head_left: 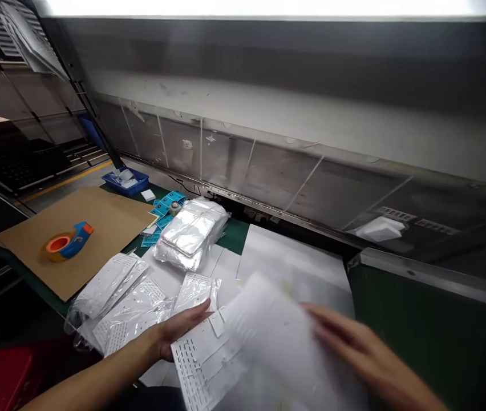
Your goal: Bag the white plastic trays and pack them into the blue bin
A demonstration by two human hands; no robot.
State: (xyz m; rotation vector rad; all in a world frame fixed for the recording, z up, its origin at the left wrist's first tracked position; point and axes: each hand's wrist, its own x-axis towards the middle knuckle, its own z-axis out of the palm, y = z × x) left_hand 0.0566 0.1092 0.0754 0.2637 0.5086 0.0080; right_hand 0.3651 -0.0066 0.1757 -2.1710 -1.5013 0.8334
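My left hand (185, 328) is closed on the upper left edge of a white slotted panel (209, 362), which is tilted near the front of the bench. My right hand (341, 337) grips the right side of a translucent white sheet (275, 325), blurred by motion. This sheet overlaps the right part of the panel and hides it. Just beyond my left hand lies a bagged white panel (195, 288). More slotted panels in clear bags (129, 308) lie in a loose pile to the left.
A stack of clear bags (195, 228) lies behind my hands. Brown cardboard (110, 211) carries a blue tape dispenser (74, 242). Farther back are teal labels (168, 202) and a blue tray (134, 186). A metal frame with a clear screen (268, 171) crosses behind the bench.
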